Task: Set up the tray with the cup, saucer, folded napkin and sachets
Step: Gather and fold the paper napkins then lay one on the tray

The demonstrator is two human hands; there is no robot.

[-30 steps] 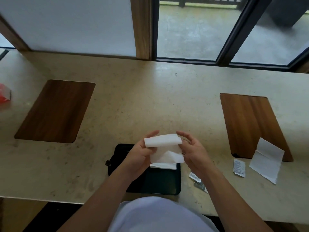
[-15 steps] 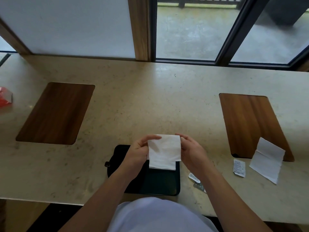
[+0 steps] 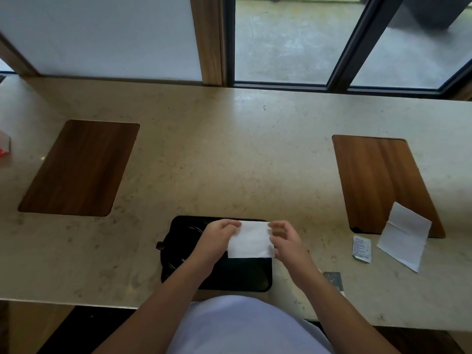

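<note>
A long beige stone counter (image 3: pixel 229 154) is running beneath the windows, and two dark wooden inlay panels are sitting in it: one (image 3: pixel 79 168) to the person's left, one (image 3: pixel 380 182) to the right. One black tray (image 3: pixel 219 277) is lying at the near edge, straight in front of the person's body. Something round and dark is showing on the tray's left part, too dim to identify.

Two white napkins are showing. The unfolded napkin (image 3: pixel 404 236) is lying off to the right, its far end overlapping the near corner of the right panel. The folded napkin (image 3: pixel 250 238) is lying over the tray's far right part, directly between the two hands; whether it is resting flat on the tray or held just above cannot be told.

The left hand (image 3: pixel 217 241) is pinching the folded napkin's left edge, thumb and fingertips curled onto it near the far corner. The right hand (image 3: pixel 286 241) is pinching the right edge, its fingers bent over that side.

Two sachets are visible on the counter to the right of the tray: a white sachet (image 3: pixel 362 249) lying just beside the unfolded napkin, and a dark sachet (image 3: pixel 333 279) lying beside the right forearm, partly hidden by it.

A small red object (image 3: pixel 4 149) is sitting at the far left edge, cut off by the frame.
</note>
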